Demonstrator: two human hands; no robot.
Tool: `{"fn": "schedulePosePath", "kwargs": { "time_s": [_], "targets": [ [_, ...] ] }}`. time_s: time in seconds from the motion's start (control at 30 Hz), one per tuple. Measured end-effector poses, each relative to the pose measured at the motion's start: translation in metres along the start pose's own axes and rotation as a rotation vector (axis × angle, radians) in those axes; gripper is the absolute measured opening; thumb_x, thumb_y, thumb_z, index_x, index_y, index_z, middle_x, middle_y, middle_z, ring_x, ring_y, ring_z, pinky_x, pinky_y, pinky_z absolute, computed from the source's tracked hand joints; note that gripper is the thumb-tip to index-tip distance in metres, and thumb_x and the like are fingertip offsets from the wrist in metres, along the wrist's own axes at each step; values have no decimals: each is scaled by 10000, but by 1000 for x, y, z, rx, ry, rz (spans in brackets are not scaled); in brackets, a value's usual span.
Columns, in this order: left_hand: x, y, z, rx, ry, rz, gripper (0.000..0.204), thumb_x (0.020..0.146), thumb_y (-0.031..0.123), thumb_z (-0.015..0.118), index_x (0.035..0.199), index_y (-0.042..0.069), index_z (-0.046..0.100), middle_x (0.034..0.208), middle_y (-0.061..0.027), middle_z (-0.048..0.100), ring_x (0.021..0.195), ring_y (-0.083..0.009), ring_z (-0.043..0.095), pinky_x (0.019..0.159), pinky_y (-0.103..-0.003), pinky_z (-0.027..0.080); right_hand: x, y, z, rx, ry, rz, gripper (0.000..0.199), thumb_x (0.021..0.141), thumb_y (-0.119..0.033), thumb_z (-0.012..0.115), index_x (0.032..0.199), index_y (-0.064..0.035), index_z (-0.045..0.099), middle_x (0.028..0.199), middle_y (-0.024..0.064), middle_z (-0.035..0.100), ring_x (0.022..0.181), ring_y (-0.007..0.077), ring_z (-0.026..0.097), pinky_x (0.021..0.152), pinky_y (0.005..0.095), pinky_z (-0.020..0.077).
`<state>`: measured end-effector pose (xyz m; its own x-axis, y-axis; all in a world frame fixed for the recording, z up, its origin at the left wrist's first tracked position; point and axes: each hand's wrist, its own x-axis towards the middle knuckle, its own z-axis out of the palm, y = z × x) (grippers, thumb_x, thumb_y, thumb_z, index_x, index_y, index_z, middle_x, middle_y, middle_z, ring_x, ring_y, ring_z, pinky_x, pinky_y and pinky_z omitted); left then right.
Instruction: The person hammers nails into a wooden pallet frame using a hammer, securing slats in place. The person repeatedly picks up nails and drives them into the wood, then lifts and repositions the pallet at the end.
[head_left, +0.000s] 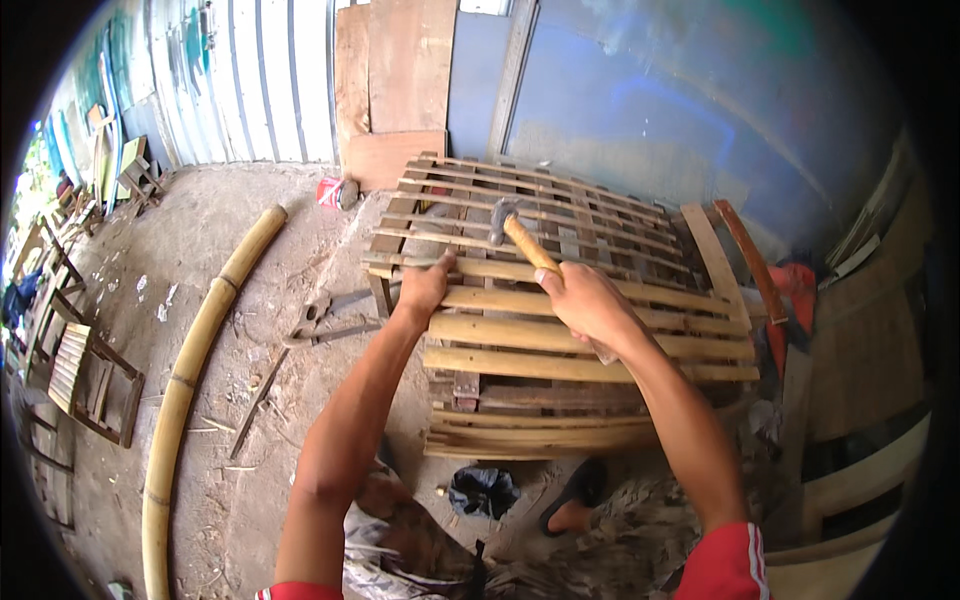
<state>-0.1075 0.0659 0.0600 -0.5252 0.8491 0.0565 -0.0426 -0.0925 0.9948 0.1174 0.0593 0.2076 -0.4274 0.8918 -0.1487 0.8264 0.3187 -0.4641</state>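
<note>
In front of me stands a low slatted bamboo frame (590,368), its split slats lying side by side across wooden supports. My left hand (425,287) is closed around a bamboo slat (490,268) near its left end; whether a nail is also between the fingertips is too small to tell. Over the middle of the same slats, my right hand (588,305) grips a hammer (528,246) by its pale wooden handle. The hammer's grey metal head points away from me, raised above the slats and a little right of my left hand.
A long bamboo pole (197,345) lies on the dirt floor to the left. Past it are wooden chair-like frames (100,385). A black plastic bag (483,492) sits near my feet. Boards (400,70) lean at the back, and an orange-brown plank (748,255) stands right.
</note>
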Motion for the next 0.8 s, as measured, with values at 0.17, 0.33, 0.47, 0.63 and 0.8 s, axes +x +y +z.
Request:
{"fn": "schedulePosePath", "kwargs": {
  "time_s": [0.17, 0.33, 0.47, 0.63, 0.8],
  "targets": [
    [-2, 8, 8, -23, -76, -233, 570, 930, 392, 675, 1206, -105, 646, 1121, -191, 698, 959, -260, 673, 861, -374, 531, -3, 4, 10, 155, 530, -223, 422, 1060, -370, 458, 982, 21, 596, 648, 134, 616, 495, 283, 601, 480, 433, 476],
    [-13, 28, 10, 86, -113, -309, 572, 938, 473, 598, 1205, -24, 692, 1149, -180, 706, 1022, -260, 671, 918, -356, 500, 4, 8, 16, -45, -88, 5, 423, 1055, -326, 465, 942, 45, 632, 680, 140, 664, 538, 234, 641, 511, 425, 509],
    [-9, 20, 10, -5, -110, -290, 577, 942, 453, 593, 1264, -21, 660, 1163, -155, 708, 1055, -257, 658, 943, -348, 485, -6, -14, -4, 137, 238, -83, 376, 1083, -357, 434, 962, -22, 555, 581, -22, 477, 430, 76, 447, 349, 274, 384],
    [11, -6, 12, 108, -115, -301, 643, 942, 460, 598, 1308, -69, 595, 1199, -185, 680, 1074, -262, 655, 950, -356, 484, 6, 22, 35, -114, 82, -111, 388, 1075, -343, 457, 894, -24, 583, 583, -2, 513, 429, 122, 504, 381, 282, 423],
    [9, -9, 10, 26, -46, -173, 651, 934, 428, 639, 1279, -116, 538, 1182, -246, 637, 1046, -268, 644, 926, -379, 507, -6, -13, -2, 220, 172, 11, 414, 1077, -377, 439, 906, -17, 549, 553, 10, 522, 398, 129, 502, 383, 315, 447]
  ]
}}
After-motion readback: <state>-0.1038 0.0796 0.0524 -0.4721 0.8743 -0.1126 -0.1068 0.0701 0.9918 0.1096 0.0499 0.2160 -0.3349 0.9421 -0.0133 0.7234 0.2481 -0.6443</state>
